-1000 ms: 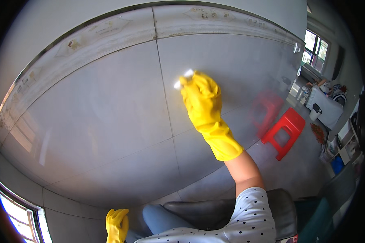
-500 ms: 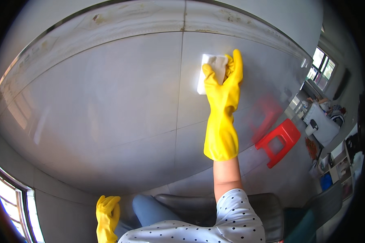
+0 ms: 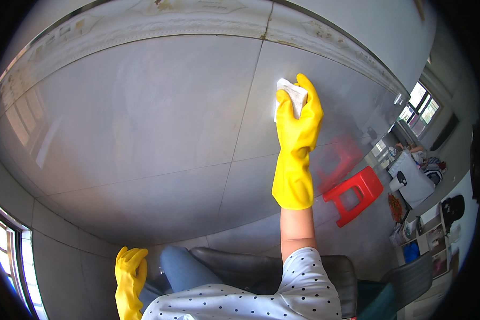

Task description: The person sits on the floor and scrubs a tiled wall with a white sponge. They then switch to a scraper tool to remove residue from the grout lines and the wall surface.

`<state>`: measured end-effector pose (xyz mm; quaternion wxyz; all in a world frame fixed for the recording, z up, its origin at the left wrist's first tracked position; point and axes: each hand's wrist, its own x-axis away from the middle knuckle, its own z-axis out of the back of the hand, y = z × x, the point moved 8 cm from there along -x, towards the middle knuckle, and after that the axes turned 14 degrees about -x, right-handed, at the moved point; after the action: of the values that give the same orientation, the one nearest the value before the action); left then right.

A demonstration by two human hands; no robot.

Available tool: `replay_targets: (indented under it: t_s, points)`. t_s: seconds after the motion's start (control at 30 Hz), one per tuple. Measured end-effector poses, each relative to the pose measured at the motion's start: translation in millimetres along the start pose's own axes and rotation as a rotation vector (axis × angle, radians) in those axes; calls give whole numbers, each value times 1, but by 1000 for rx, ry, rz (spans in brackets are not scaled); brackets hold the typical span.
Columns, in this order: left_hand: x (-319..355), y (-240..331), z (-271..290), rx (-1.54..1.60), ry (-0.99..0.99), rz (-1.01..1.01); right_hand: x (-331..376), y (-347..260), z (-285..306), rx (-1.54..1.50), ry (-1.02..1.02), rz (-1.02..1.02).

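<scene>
since the earlier frames the right hand (image 3: pixel 298 114), in a yellow rubber glove, has slid the white cloth (image 3: pixel 292 96) up and leftward across the glossy grey tiled wall (image 3: pixel 144 122), and it now presses the cloth flat just right of the vertical grout line (image 3: pixel 250 101), below the patterned border strip (image 3: pixel 197 21). its fingers lie spread and nearly straight over the cloth, pinning it to the tile rather than gripping it. the left hand (image 3: pixel 129 269), also gloved in yellow, hangs low by the person's knee with fingers loosely curled and holding nothing, while a red plastic stool (image 3: pixel 354 194) stands on the floor well to the right.
</scene>
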<state>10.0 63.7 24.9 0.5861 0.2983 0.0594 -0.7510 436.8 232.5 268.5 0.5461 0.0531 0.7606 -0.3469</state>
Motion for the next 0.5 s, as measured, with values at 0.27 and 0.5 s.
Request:
replay_targets:
  t_s: [0.27,0.5]
  points:
    - [4,-3,-1,-5,0,10,6,-31,-19,356,-79,422]
    - [3,-4,-9,23,-30,15,-2,-25,-28,366,-137,475]
